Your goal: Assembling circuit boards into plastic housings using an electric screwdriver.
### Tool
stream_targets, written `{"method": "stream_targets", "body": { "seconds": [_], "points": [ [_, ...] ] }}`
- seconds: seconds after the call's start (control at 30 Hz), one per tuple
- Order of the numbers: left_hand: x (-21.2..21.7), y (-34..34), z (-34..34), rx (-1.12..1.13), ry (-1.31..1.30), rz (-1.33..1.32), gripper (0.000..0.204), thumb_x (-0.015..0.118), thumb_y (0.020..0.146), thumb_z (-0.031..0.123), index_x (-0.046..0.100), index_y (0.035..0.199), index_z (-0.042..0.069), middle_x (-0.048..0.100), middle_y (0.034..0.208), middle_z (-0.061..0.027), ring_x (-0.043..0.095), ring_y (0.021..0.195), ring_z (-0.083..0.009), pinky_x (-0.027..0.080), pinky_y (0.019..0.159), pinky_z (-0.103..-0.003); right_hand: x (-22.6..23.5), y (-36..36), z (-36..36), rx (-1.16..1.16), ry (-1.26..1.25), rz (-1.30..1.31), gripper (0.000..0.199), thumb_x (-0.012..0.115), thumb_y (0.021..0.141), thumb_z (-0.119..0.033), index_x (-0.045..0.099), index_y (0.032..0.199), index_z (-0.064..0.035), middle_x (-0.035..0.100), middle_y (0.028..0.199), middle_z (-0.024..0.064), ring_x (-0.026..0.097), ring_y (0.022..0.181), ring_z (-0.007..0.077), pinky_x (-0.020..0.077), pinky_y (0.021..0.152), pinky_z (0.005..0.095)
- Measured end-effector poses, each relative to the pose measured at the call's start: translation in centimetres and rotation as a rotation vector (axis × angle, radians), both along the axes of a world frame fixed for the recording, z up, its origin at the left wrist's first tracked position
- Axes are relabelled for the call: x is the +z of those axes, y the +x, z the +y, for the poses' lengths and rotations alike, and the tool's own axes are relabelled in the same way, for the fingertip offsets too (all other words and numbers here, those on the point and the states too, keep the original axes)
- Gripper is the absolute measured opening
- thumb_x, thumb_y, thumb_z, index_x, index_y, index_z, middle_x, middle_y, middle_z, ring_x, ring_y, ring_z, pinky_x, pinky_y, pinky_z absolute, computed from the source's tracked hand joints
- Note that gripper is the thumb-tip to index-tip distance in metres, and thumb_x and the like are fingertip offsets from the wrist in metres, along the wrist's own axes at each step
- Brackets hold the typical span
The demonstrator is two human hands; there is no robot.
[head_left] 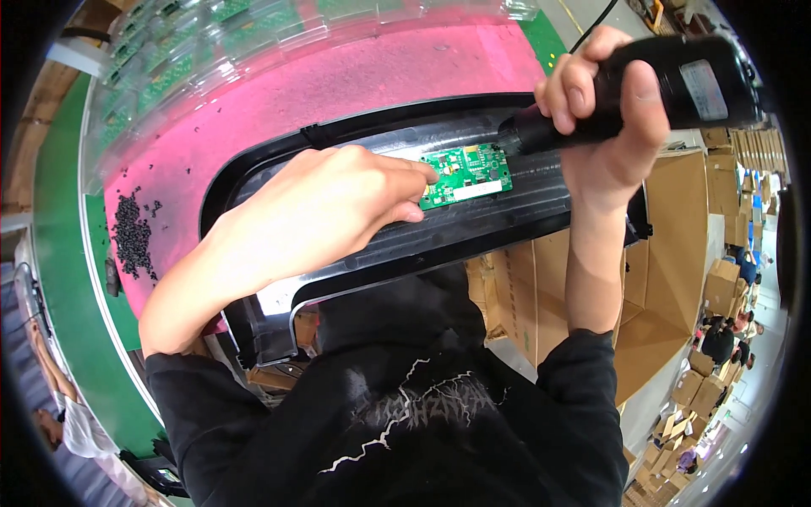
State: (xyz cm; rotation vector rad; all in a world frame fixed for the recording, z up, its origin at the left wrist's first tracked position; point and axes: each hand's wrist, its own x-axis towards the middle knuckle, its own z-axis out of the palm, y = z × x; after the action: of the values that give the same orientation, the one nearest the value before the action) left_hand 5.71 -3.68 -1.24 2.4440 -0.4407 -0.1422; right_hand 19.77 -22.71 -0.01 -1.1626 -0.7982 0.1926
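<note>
A green circuit board (pixel 465 172) with a white connector strip lies in a long black plastic housing (pixel 389 119). My left hand (pixel 325 207) grips the board's left end, its fingers and thumb closed at the edge. In my right hand (pixel 610 139) is a black electric screwdriver (pixel 655 93), held nearly level and pointing left. The screwdriver's tip end is at the board's upper right corner. Whether a screw sits under the tip is too small to tell.
The housing rests on a pink mat (pixel 262 101) on a green table. A pile of small black screws (pixel 133 237) lies at the left. Clear plastic trays (pixel 190 63) with green boards stand at the back. An open cardboard box (pixel 667 245) is at the right.
</note>
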Motion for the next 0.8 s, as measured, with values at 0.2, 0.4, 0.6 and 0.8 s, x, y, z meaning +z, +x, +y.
{"method": "stream_targets", "body": {
  "seconds": [0.2,0.4,0.6,0.8],
  "points": [
    [-0.8,0.4,0.4,0.029,-0.148,-0.221,0.016,0.071,0.086,0.016,0.067,0.083,0.002,0.073,0.087,-0.0092,0.07,0.073,-0.0275,0.055,0.061,-0.035,3.5,-2.8,-1.6,0.279,0.353,0.23,0.039,0.061,0.088,-0.044,0.05,0.099,-0.0085,0.049,0.069,-0.0038,0.046,0.058,0.0077,0.0391,0.063,0.0261],
    [-0.6,0.2,0.2,0.088,-0.443,-0.364,0.015,0.08,0.077,0.01,0.072,0.085,0.001,0.071,0.073,-0.0072,0.068,0.062,-0.0141,0.051,0.055,-0.025,5.0,-4.3,-1.3,0.325,0.49,0.282,0.034,0.067,0.078,-0.032,0.047,0.095,-0.0106,0.052,0.066,-0.0039,0.05,0.054,0.0078,0.042,0.062,0.025],
    [-0.1,0.0,0.4,0.056,-0.564,-0.2,0.014,0.08,0.078,0.008,0.072,0.085,-0.002,0.072,0.073,-0.0065,0.067,0.063,-0.0118,0.053,0.057,-0.025,5.5,-2.8,-2.5,0.468,0.318,0.181,0.035,0.068,0.076,-0.031,0.047,0.095,-0.0102,0.053,0.066,-0.0045,0.05,0.055,0.0072,0.0432,0.062,0.0253],
    [-0.8,0.4,0.4,0.095,-0.483,-0.184,0.02,0.076,0.082,0.008,0.068,0.097,-0.001,0.073,0.076,-0.0091,0.072,0.069,-0.0186,0.054,0.06,-0.03,4.2,-4.2,-0.1,0.376,0.434,0.136,0.045,0.07,0.082,-0.045,0.051,0.103,-0.0095,0.053,0.072,-0.0039,0.048,0.057,0.0077,0.0405,0.062,0.0257]
  ]
}}
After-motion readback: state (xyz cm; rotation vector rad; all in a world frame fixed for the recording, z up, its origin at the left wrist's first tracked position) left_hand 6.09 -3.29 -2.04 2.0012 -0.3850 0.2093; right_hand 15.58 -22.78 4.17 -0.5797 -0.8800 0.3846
